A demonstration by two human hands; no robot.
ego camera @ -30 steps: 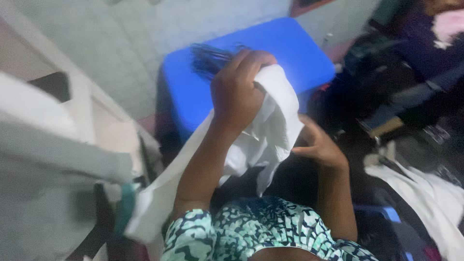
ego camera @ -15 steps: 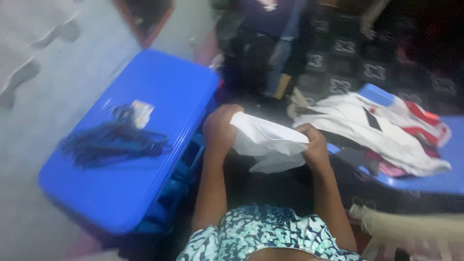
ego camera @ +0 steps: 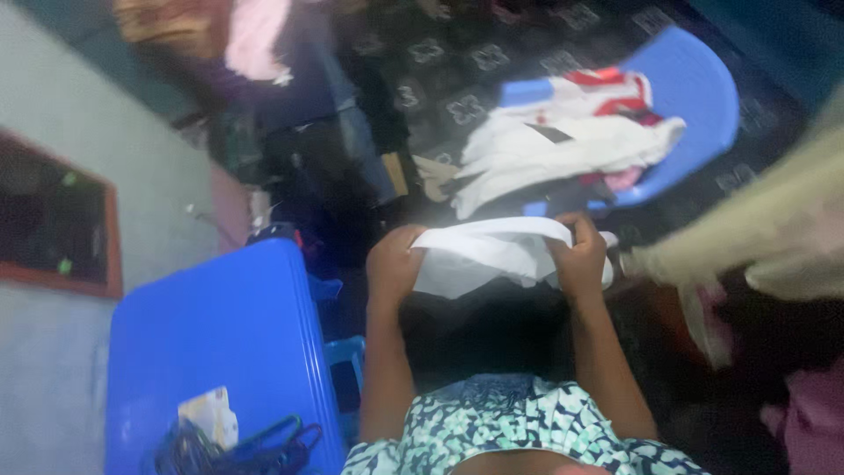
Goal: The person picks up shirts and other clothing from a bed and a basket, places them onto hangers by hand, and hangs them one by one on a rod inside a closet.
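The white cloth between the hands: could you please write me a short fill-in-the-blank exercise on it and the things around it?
1. The left hand and right hand hold a ____ cloth stretched between them.
2. The heap of clothes lies on a ____ chair.
3. The bundle of dark hangers lies on the blue ____.
4. The chair lies on the person's ____ side.

Missing words: white; blue; table; right

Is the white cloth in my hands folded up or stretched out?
Stretched out. The white cloth runs as a band between the left hand and the right hand, each gripping an end, with some slack hanging below.
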